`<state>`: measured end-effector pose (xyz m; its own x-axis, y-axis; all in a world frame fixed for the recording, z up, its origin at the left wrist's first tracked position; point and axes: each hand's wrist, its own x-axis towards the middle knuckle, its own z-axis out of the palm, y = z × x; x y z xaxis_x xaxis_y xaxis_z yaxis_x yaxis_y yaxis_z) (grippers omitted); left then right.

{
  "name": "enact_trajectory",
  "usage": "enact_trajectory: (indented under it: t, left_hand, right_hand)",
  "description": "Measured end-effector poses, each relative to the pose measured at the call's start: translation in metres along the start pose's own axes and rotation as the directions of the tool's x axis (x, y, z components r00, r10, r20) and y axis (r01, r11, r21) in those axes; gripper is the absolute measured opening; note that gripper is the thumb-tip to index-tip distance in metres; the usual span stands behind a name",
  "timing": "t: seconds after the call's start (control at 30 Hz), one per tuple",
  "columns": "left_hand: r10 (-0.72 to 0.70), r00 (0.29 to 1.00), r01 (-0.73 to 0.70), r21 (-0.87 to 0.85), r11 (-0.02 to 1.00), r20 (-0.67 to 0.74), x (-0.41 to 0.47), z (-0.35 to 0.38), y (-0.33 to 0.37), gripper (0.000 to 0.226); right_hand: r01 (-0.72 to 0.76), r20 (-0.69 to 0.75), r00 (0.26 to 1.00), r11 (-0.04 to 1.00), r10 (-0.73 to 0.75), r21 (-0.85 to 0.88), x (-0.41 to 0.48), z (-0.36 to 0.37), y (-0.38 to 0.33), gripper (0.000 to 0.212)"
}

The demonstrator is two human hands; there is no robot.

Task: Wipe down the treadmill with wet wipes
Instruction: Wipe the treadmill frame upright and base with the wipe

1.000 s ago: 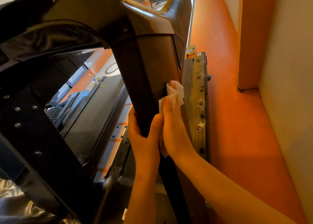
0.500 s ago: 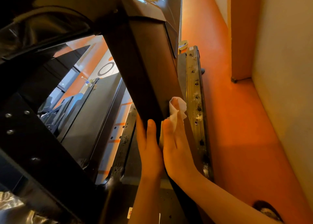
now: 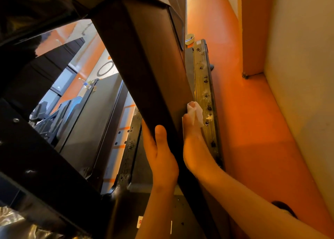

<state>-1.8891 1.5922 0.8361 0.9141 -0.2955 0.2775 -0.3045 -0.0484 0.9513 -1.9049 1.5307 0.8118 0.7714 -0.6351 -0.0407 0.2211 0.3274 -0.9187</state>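
Note:
The treadmill's dark upright post slants down through the middle of the view. My left hand grips the post from its left side, thumb across the front edge. My right hand lies flat against the post's right face and presses a crumpled white wet wipe to it; the fingers under the wipe are mostly hidden. The treadmill belt deck lies lower left behind the post.
A grimy metal side rail runs along the treadmill's right edge beside my right hand. Orange floor fills the narrow gap to a cream wall. A small tub sits on the floor far ahead. A dark shoe shows lower right.
Both hands have slid down the post with the wipe, then held about level. My left thumb now wraps over the post's front edge. The camera has moved closer and lower.

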Motion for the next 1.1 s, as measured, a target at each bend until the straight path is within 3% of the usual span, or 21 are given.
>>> enact_trajectory:
  t: [0.07,0.17,0.33,0.47,0.63,0.73,0.8,0.93,1.07,1.1]
  left_hand:
    - [0.018,1.000,-0.017,0.030,0.999,-0.009,-0.001,0.000,-0.001,0.078]
    - [0.024,0.999,-0.021,0.061,0.998,-0.045,-0.003,0.002,0.003,0.068]
    - [0.036,0.994,-0.027,0.079,0.996,-0.103,-0.003,0.004,-0.002,0.079]
    - [0.003,0.991,0.008,0.082,0.997,-0.135,-0.005,0.007,-0.001,0.032]
    - [-0.018,0.993,0.025,0.066,0.997,-0.119,-0.004,0.007,0.001,0.029]
    - [0.010,0.994,-0.002,0.077,0.997,-0.110,-0.005,0.008,0.001,0.027]
    - [0.023,0.994,-0.013,0.087,0.996,-0.111,-0.005,0.009,0.002,0.026]
    - [0.020,0.992,-0.011,0.078,0.997,-0.123,-0.009,0.012,0.008,0.017]
    - [0.000,0.988,0.012,0.075,0.997,-0.152,-0.012,0.013,0.008,0.021]
    - [0.010,0.989,0.001,0.078,0.997,-0.147,-0.011,0.012,0.007,0.016]
  right_hand:
    - [-0.062,-0.004,0.998,0.998,0.062,-0.001,0.023,-0.004,-0.002,0.097]
    - [-0.113,0.006,0.994,0.992,0.113,-0.053,0.055,-0.011,-0.003,0.105]
    - [-0.046,-0.009,0.999,0.992,0.046,-0.117,0.088,-0.019,0.000,0.076]
    - [-0.058,0.026,0.998,0.994,0.060,-0.092,0.090,-0.019,0.000,0.067]
    - [-0.172,0.069,0.982,0.985,0.173,-0.017,0.050,-0.019,0.003,0.093]
    - [-0.081,0.177,0.980,0.995,0.090,-0.058,0.009,-0.022,0.016,0.115]
    - [-0.033,0.235,0.971,0.998,0.045,-0.055,-0.017,-0.027,0.025,0.110]
    - [-0.036,0.272,0.961,0.997,0.053,-0.066,-0.064,-0.027,0.036,0.081]
    - [-0.074,0.271,0.957,0.992,0.099,-0.104,-0.083,-0.025,0.035,0.114]
    - [-0.057,0.265,0.960,0.991,0.088,-0.120,-0.080,-0.024,0.032,0.109]
